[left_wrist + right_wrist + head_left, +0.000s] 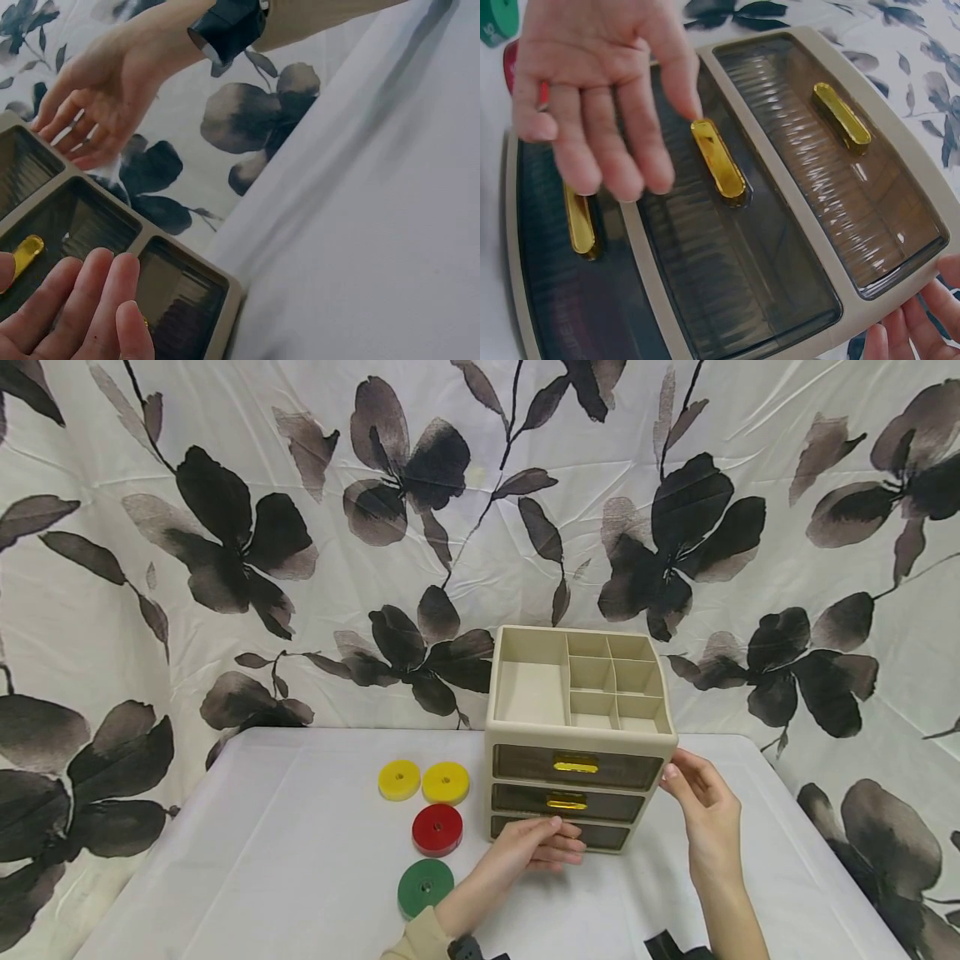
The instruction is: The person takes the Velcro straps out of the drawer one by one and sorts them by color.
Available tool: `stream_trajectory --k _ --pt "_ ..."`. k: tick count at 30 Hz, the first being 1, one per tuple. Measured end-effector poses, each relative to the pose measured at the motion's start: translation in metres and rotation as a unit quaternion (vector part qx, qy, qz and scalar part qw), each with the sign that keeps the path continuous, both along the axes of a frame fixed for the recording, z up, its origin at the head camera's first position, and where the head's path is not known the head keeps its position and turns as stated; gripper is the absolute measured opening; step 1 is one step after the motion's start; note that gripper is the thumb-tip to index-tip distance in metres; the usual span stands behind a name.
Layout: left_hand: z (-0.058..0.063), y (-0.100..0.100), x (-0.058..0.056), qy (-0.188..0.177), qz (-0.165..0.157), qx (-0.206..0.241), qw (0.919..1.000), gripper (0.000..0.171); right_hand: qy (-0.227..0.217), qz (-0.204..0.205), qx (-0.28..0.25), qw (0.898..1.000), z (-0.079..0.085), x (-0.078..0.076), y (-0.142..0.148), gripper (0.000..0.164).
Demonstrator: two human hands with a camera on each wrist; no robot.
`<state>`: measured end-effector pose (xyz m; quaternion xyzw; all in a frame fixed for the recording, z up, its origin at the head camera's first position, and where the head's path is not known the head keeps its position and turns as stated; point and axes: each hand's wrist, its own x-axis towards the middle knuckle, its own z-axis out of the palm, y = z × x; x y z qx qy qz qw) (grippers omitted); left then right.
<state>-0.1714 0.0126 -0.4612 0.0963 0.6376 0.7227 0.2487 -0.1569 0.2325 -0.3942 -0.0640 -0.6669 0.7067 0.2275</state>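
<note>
A beige desktop drawer organizer [581, 737] stands on the table, with three dark see-through drawers and yellow handles; all three drawers are in. My left hand [536, 846] is in front of the bottom drawer, palm turned up and fingers extended. In the right wrist view its fingertips overlap the lower drawers, near the middle drawer's yellow handle [718, 159]. At the organizer's right side, my right hand [702, 797] touches the edge beside the top drawer with thumb and fingertips. From the left wrist view, the fingers of the right hand [112, 90] look loosely extended along that side.
Left of the organizer lie two yellow discs [446, 782], a red disc [437, 829] and a green disc [425, 887], each with a small centre hole. The organizer's top has several compartments [592, 675]. A floral cloth [525, 485] hangs behind the white table [285, 843].
</note>
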Motion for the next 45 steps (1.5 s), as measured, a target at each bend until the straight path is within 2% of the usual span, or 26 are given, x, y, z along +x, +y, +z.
stream_trajectory --k 5,14,24,32,45 --pt "-0.007 -0.001 0.003 -0.017 0.002 -0.006 0.9998 0.041 0.001 0.002 -0.002 1.000 0.000 0.000 0.000 0.026" --pt "-0.021 -0.002 0.008 -0.071 -0.007 0.000 0.9974 0.044 0.005 0.006 -0.009 1.000 0.000 0.000 0.001 0.026" --pt "-0.033 -0.003 0.003 -0.100 -0.018 0.010 0.9948 0.048 -0.003 0.005 -0.003 1.000 0.001 0.000 0.000 0.027" --pt "-0.033 -0.002 -0.002 -0.124 -0.011 0.015 0.9921 0.046 -0.007 0.005 -0.001 1.000 0.001 0.000 0.001 0.028" --pt "-0.031 -0.001 -0.005 -0.167 -0.005 0.055 0.9844 0.051 -0.005 0.002 -0.001 1.000 0.001 0.000 0.001 0.027"
